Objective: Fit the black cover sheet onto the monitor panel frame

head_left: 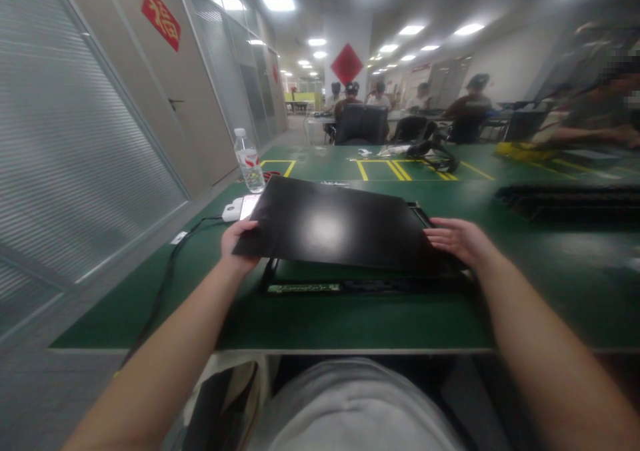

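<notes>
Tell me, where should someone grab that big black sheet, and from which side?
Probably by its left and right edges, from both sides. The black sheet is wide, thin and tilted above the tray, so a one-sided hold might let it sag. The left hand pinches its near-left corner; the right hand lies on the right edge.

Rows of ceiling panels [279, 1] pour an even, fairly bright white light from above, and the nearest of them blow out to pure white. A soft pale glare sits in the middle of the black sheet [330, 227], which casts a thin shadow onto the tray [350, 286] beneath, while the green table [550, 291] stays matte. The wide lens bows the wall [75, 137] and table edge, and the distant people [470, 97] and right margin are smeared, soft
</notes>
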{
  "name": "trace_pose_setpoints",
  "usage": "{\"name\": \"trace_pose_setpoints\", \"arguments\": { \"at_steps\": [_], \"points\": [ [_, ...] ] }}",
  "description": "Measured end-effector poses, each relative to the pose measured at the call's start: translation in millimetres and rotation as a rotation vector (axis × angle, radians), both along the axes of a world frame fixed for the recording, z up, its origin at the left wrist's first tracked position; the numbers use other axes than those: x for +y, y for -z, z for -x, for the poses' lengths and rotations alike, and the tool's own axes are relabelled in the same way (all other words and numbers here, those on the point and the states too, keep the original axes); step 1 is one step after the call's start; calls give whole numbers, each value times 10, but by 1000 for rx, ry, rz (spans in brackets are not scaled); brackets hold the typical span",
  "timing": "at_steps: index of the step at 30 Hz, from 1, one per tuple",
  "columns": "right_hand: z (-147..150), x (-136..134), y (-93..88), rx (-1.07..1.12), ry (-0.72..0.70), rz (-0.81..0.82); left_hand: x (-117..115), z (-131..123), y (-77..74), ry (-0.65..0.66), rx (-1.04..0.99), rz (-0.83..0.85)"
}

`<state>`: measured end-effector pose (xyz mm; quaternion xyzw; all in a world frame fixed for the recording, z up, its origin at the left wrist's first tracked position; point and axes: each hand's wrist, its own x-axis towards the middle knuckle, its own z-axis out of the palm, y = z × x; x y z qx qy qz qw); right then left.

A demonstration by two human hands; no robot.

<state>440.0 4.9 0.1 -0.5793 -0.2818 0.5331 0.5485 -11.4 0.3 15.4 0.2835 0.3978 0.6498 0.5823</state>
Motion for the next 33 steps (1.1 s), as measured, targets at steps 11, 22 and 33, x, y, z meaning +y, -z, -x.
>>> {"name": "trace_pose_setpoints", "arguments": {
  "at_steps": [11, 22, 33],
  "points": [
    [-63, 11, 43, -186, 93, -57, -19, -68, 59, 32, 104, -65],
    [-144, 94, 171, -294, 185, -96, 11, -70, 198, 150, 248, -106],
    [-169, 107, 198, -409, 176, -65, 35, -51, 260, 169, 263, -67]
  ]
}}
